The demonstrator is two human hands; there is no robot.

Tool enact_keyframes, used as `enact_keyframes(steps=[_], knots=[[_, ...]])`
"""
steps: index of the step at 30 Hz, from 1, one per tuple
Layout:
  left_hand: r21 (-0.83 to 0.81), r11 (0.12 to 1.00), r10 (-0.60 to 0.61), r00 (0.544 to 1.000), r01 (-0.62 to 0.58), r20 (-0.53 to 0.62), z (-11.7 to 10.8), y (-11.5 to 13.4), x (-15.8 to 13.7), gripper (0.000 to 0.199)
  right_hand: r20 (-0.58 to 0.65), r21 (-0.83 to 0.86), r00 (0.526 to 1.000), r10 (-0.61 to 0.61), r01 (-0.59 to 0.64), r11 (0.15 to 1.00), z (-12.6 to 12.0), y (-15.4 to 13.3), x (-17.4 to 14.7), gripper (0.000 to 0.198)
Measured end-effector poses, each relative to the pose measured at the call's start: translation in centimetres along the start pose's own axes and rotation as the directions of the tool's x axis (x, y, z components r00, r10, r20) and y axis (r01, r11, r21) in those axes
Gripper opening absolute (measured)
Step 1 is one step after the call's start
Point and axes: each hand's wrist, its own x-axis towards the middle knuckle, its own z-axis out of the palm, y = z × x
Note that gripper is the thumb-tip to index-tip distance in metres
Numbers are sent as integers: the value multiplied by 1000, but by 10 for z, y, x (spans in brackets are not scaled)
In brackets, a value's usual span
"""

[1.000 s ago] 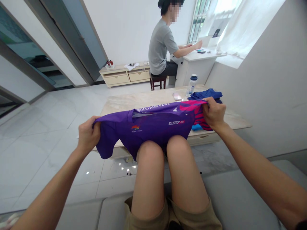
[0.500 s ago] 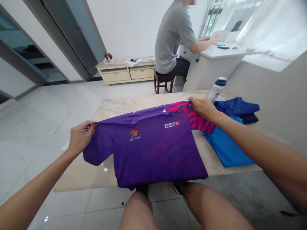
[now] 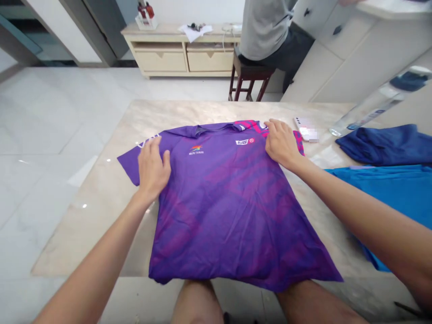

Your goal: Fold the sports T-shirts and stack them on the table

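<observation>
A purple short-sleeved T-shirt (image 3: 222, 193) lies spread front side up on the marble-patterned table (image 3: 91, 225), its collar away from me and its hem at the near edge, over my legs. Pink stripes mark its right shoulder and sleeve. My left hand (image 3: 153, 166) rests at the left shoulder and sleeve seam, fingers stretched out and thumb apart. On the right shoulder lies my right hand (image 3: 281, 141), fingers extended over the cloth without gripping it. Part of the striped sleeve is hidden behind this hand.
To the right are folded bright blue clothing (image 3: 398, 191), a navy garment (image 3: 388, 144), a clear bottle (image 3: 374, 108) and a phone (image 3: 305, 129). Beyond the table, a person (image 3: 265, 31) sits on a dark stool (image 3: 251, 72) near a low cabinet (image 3: 162, 60).
The shirt, held up by its shoulders before, now lies flatter on the table with its body stretched toward me. Both hands have let go of the shoulders. My view has tipped downward.
</observation>
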Motion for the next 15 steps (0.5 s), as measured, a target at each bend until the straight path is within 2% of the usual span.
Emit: enact_keyframes(steps=[2, 4, 6, 7, 10, 15], knots=[[-22, 994, 107, 991, -106, 84, -12, 23, -61, 60, -9, 104, 1000, -16, 17, 994, -25, -22, -55, 55], [-18, 986, 169, 965, -168, 200, -18, 36, -118, 63, 94, 213, 993, -71, 50, 976, -44, -45, -117, 58], [15, 985, 162, 950, -172, 268, -16, 38, -159, 68, 224, 275, 964, -145, 80, 958, -51, -61, -173, 61], [39, 987, 137, 948, -154, 286, -14, 36, -171, 69, 257, 277, 957, -136, 62, 959, -51, -66, -196, 63], [86, 987, 106, 957, -134, 270, -10, 28, -181, 72, 258, 232, 965, -42, -19, 973, -46, -69, -232, 68], [136, 976, 128, 957, -168, 259, -17, 23, -181, 71, 194, 189, 981, -26, -11, 982, -42, -61, -254, 66]])
